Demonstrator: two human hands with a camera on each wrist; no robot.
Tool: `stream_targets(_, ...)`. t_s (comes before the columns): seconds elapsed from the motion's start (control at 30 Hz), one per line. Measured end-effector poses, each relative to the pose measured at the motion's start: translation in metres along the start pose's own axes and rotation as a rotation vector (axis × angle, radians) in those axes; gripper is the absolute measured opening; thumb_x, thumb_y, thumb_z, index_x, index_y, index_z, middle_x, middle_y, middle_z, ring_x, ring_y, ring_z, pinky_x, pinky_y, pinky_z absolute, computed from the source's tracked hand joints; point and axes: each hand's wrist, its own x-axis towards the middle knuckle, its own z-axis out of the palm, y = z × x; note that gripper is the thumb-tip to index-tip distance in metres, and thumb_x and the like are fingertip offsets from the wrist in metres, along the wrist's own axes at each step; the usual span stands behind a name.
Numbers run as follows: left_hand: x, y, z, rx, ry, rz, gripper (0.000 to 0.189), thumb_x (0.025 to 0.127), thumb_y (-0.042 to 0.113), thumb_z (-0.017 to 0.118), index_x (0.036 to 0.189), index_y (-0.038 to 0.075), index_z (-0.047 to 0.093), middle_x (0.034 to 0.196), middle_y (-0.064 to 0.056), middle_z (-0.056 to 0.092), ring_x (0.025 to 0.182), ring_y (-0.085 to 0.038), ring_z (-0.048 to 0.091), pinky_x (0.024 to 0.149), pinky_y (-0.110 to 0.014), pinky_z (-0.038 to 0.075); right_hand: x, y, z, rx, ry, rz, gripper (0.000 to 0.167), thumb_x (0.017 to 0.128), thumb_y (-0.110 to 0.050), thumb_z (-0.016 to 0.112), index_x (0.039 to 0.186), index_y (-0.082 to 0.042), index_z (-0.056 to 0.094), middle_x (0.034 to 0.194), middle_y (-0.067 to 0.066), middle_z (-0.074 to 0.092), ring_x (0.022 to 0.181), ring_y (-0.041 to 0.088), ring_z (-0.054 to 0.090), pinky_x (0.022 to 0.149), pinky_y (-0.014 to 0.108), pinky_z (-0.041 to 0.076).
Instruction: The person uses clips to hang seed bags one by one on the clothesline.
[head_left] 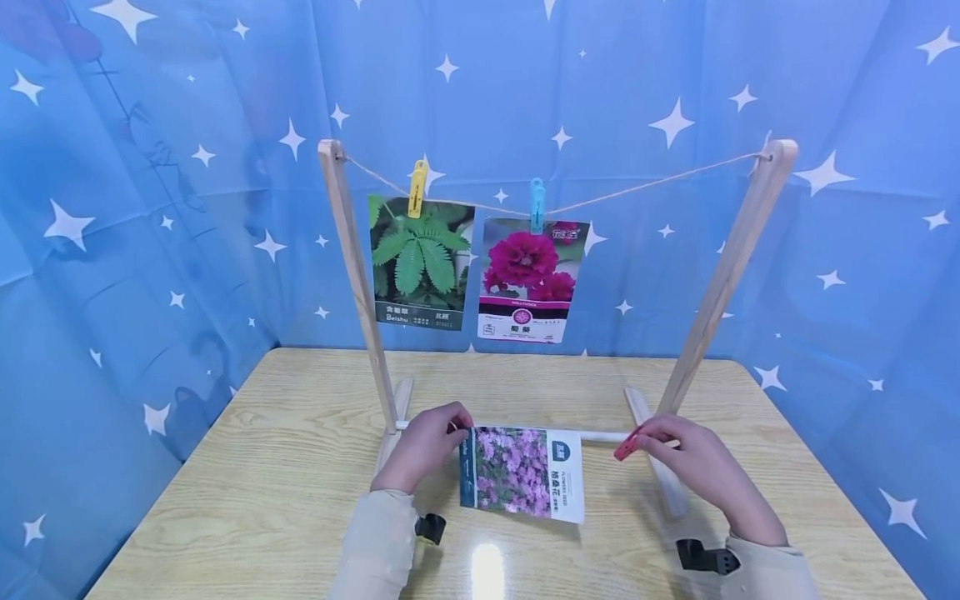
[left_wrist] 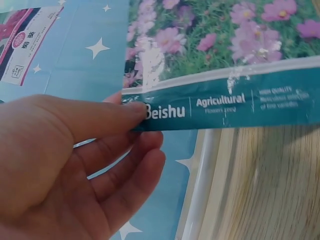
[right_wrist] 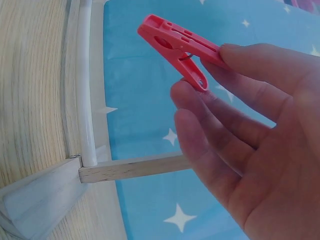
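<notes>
My left hand point(head_left: 425, 446) pinches one corner of a seed packet point(head_left: 517, 471) with pink flowers, held sideways above the table. In the left wrist view the thumb lies over the packet's teal band point(left_wrist: 220, 107). Off to the right, my right hand point(head_left: 693, 462) holds a red clothespin point(head_left: 628, 444) by its handle ends, between thumb and fingers. The right wrist view shows the clothespin point(right_wrist: 180, 47) with its handles spread and its nose pointing away from the palm. The packet and the clothespin are apart.
A string point(head_left: 652, 182) spans two wooden posts point(head_left: 720, 292). From it hang a green-leaf packet point(head_left: 420, 267) under a yellow clothespin point(head_left: 417, 190) and a magenta-flower packet point(head_left: 528, 275) under a blue clothespin point(head_left: 537, 207). A white rod point(head_left: 603, 437) joins the posts low down.
</notes>
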Motion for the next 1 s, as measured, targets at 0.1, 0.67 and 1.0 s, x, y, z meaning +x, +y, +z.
stream_targets(0.1,0.0007,0.0003,-0.0005,-0.010,0.015,0.002,0.008,0.086,0.013,0.059,0.090,0.020,0.057,0.081,0.010,0.057,0.072,-0.007,0.053,0.063,-0.024,0.045,-0.0002,0.0000,-0.0005,-0.004,0.024,-0.002,0.017,0.089,-0.037,0.052,0.087,-0.028,0.066,0.091,-0.012,0.060,0.087,0.014,0.056,0.070,0.034,0.045)
stream_targets(0.67,0.0029,0.0015,-0.0018,-0.018,0.066,-0.005,0.009,0.085,0.013,0.060,0.090,0.020,0.056,0.080,0.009,0.058,0.074,-0.005,0.054,0.066,-0.024,0.046,-0.0024,0.0002,-0.0053,-0.008,0.125,-0.010,0.020,0.090,-0.035,0.052,0.091,-0.021,0.066,0.100,-0.005,0.060,0.089,0.017,0.055,0.064,0.024,0.048)
stream_targets(1.0,0.0034,0.0014,-0.0016,-0.016,0.065,-0.007,0.010,0.085,0.013,0.060,0.090,0.020,0.056,0.081,0.009,0.058,0.074,-0.005,0.055,0.066,-0.023,0.046,-0.0020,-0.0020,-0.0092,-0.023,0.176,-0.039,0.019,0.090,-0.032,0.052,0.092,-0.019,0.066,0.100,-0.003,0.060,0.092,0.019,0.054,0.064,0.024,0.048)
